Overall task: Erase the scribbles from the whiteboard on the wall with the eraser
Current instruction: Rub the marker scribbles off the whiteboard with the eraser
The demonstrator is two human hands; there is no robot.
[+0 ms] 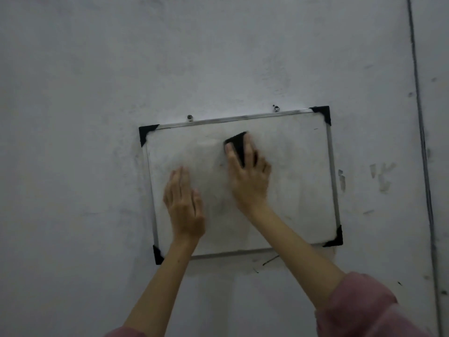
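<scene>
Now the right hand [249, 177] clamps its fingers and thumb round a black rectangular eraser [237, 144], pressed flat to the small white aluminium-framed whiteboard [296, 171] on the grey wall [97, 69], up toward twelve o'clock of the board's centre. Over at eight o'clock, the left hand [184, 203] lies flat on the board, fingers straight and together, holding nothing. Only faint grey smudges show on the white surface. Black plastic corner caps [323, 113] mark the tilted frame, and pink sleeves [359, 305] show below.
</scene>
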